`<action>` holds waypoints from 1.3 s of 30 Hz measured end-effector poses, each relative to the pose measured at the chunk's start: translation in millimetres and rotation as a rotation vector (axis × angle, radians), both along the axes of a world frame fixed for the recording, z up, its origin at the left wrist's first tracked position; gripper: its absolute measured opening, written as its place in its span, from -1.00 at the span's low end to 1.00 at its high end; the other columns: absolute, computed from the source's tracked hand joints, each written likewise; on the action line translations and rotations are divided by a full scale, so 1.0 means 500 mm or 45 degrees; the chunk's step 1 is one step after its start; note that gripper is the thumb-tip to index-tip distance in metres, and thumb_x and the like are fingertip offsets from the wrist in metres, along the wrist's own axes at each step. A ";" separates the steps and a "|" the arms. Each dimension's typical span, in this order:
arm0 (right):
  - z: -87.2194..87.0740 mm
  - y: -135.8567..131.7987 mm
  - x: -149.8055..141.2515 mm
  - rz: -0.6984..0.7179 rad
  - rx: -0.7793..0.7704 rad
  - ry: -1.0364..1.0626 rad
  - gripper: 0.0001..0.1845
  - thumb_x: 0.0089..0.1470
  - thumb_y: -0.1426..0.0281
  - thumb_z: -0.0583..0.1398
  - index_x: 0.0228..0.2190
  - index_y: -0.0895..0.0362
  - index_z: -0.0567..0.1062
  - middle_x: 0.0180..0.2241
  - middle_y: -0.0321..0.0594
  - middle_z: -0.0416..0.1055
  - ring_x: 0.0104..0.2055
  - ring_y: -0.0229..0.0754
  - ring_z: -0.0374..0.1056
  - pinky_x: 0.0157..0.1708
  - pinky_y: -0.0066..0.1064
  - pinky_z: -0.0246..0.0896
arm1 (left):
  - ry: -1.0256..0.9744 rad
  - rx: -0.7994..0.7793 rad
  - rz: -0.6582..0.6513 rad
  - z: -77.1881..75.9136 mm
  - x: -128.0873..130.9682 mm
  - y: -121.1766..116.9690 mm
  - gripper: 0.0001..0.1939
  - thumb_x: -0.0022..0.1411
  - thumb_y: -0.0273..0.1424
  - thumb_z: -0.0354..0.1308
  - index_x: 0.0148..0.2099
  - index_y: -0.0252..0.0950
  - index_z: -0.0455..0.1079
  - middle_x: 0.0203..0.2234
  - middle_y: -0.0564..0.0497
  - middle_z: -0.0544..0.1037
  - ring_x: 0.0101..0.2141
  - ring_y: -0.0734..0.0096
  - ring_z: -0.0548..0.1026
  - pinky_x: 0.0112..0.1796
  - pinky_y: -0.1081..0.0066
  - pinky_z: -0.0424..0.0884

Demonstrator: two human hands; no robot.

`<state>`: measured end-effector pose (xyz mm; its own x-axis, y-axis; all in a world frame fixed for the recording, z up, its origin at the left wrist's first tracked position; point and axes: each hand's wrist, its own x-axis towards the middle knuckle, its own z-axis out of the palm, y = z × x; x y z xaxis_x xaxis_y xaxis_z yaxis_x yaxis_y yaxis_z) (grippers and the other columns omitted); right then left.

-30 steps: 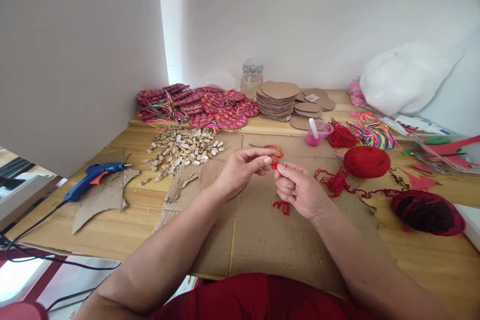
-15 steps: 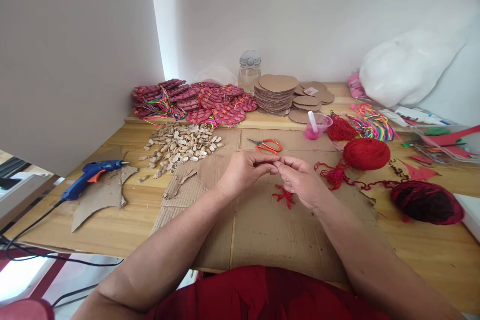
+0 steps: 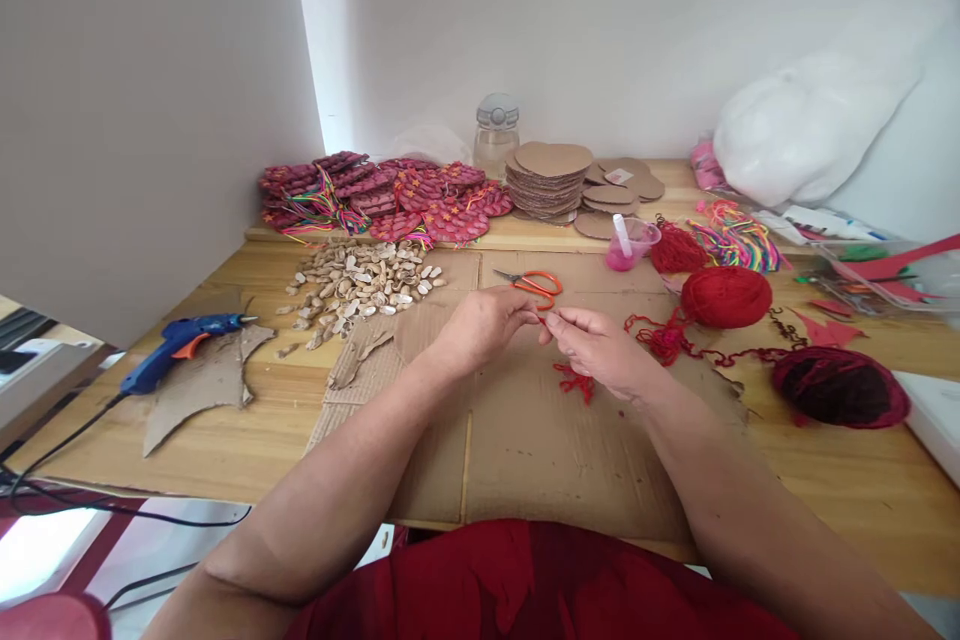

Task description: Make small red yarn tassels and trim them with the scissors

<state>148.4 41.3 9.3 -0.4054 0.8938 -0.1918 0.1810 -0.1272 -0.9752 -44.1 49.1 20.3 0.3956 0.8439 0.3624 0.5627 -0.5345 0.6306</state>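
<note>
Well, we are at a wooden table (image 3: 285,440) backed by pale walls (image 3: 600,30), with a flat cardboard sheet (image 3: 540,460) spread beneath both hands. Our left hand (image 3: 484,330) and right hand (image 3: 596,350) each pinch a short piece of red yarn (image 3: 543,320) between thumb and fingers, above the sheet; most of it is hidden in the grip. What we can see of its length runs crosswise, from one hand toward the other. Just on the near side of the right hand lies a straggly red tangle (image 3: 576,382); just beyond the left hand, scissors (image 3: 540,285) with smooth orange loop handles. Left of the left hand we have rough peanut shells (image 3: 367,285); right of the right hand, a fuzzy, rounded red ball (image 3: 726,297). Farther beyond both hands stand stacked cardboard discs (image 3: 551,175) with ridged edges.
</note>
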 end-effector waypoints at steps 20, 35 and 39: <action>0.006 0.009 0.024 -0.086 0.079 -0.063 -0.57 0.13 0.02 0.18 -0.49 0.13 0.37 -0.63 -0.46 0.06 -0.67 -0.45 -0.14 -0.70 -0.54 -0.25 | -0.760 -0.338 0.011 0.019 0.012 -0.014 -0.59 0.30 -0.34 0.07 0.14 -0.34 0.41 0.06 -0.18 0.50 -0.12 0.27 0.52 -0.42 0.50 0.46; 0.021 0.002 0.016 -0.019 -0.181 0.256 -0.56 0.03 0.02 0.28 -0.46 0.15 0.40 -0.65 -0.52 -0.05 -0.66 -0.46 -0.30 -0.69 -0.53 -0.33 | -0.677 -1.031 -0.301 0.005 0.024 -0.018 -0.66 0.23 -0.16 0.17 -0.35 -0.38 0.41 -0.63 0.13 0.36 -0.69 0.68 0.23 -0.66 0.62 0.15; 0.027 0.002 0.016 -0.004 -0.221 0.377 -0.58 0.01 0.05 0.32 -0.45 0.15 0.41 -0.65 -0.51 -0.01 -0.65 -0.46 -0.24 -0.67 -0.54 -0.24 | -1.088 -1.217 -0.324 0.006 0.019 -0.015 -0.65 0.19 -0.16 0.25 -0.23 -0.40 0.48 -0.62 0.17 0.30 -0.72 0.77 0.08 -0.70 0.65 0.03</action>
